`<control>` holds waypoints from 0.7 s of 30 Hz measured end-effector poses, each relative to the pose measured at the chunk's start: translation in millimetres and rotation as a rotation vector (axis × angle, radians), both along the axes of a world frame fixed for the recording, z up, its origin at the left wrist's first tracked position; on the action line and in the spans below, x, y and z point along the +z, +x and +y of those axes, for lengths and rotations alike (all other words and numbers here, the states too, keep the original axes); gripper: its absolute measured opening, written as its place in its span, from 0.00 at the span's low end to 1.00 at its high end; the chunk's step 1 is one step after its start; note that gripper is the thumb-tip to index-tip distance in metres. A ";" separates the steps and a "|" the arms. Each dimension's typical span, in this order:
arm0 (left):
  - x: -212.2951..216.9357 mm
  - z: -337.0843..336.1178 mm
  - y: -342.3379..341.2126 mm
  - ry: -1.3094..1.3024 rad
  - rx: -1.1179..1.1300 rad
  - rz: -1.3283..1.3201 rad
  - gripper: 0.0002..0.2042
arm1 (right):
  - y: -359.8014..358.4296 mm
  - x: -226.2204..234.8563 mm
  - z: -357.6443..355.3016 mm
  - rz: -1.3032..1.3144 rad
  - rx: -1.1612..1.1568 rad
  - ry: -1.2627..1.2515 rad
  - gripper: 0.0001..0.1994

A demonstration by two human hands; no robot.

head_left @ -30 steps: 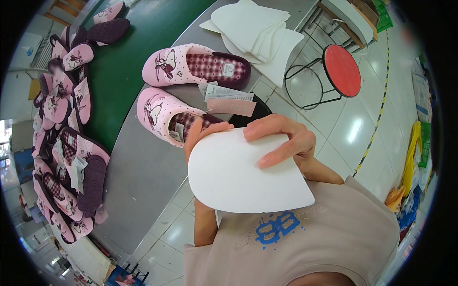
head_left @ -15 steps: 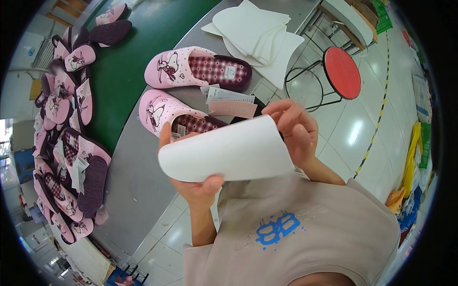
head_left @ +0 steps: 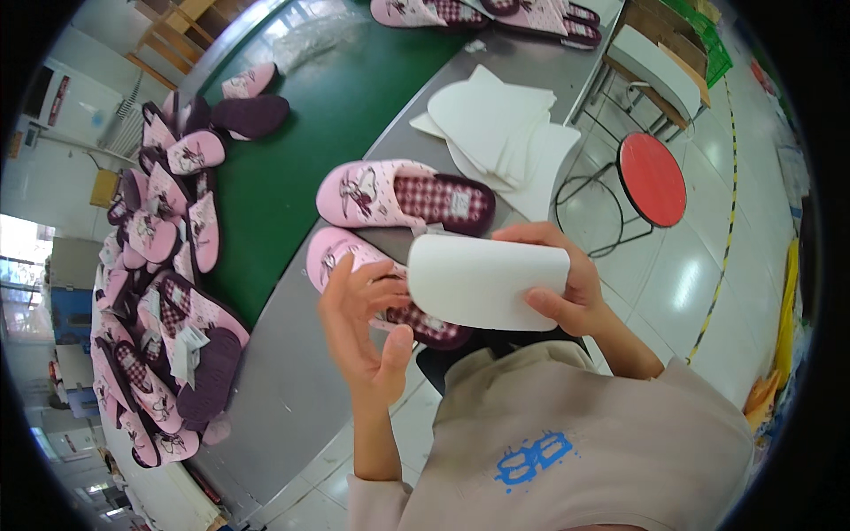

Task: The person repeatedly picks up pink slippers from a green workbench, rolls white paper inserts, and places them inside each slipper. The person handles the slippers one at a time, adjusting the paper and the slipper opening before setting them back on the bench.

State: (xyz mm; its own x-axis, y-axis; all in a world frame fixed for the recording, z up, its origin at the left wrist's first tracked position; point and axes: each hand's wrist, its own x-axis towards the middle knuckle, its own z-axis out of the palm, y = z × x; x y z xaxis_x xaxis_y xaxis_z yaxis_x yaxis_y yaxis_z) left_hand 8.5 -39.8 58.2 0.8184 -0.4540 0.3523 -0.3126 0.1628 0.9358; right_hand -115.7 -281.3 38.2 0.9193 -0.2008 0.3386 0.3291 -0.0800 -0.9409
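My right hand grips a curved white sheet by its right end, thumb on top and fingers behind. Beside the sheet's rounded left end, my left hand is open with its fingers apart, holding nothing. Behind my hands, a pink slipper with a plaid lining lies on the grey table. A second pink slipper lies nearer, partly hidden by the sheet and my left hand. Several flat white sheets of similar shape are stacked at the table's far right edge.
A heap of pink slippers with dark soles covers the left side. More slippers lie at the far end. A green surface runs along the grey table. A red round stool stands at right.
My left hand has let go of the white sheet and spread its fingers. My right hand now grips the sheet's right end. The view has shifted, showing more slippers at the far end.
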 end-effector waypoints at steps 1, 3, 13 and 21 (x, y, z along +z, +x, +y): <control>1.1 1.4 2.0 0.005 -0.001 -0.010 0.40 | -0.8 0.4 -2.0 0.006 -0.020 -0.035 0.23; -1.1 0.8 7.9 0.011 -0.010 -0.068 0.37 | -3.5 -2.1 -7.3 0.018 -0.063 -0.074 0.24; 63.1 -19.0 46.5 -0.169 -0.047 -0.300 0.40 | 6.3 -1.0 -27.3 -0.061 -0.089 -0.320 0.22; 168.6 -3.0 68.7 -0.462 -0.247 -0.586 0.38 | 4.8 5.7 -23.5 -0.068 -0.005 -0.364 0.20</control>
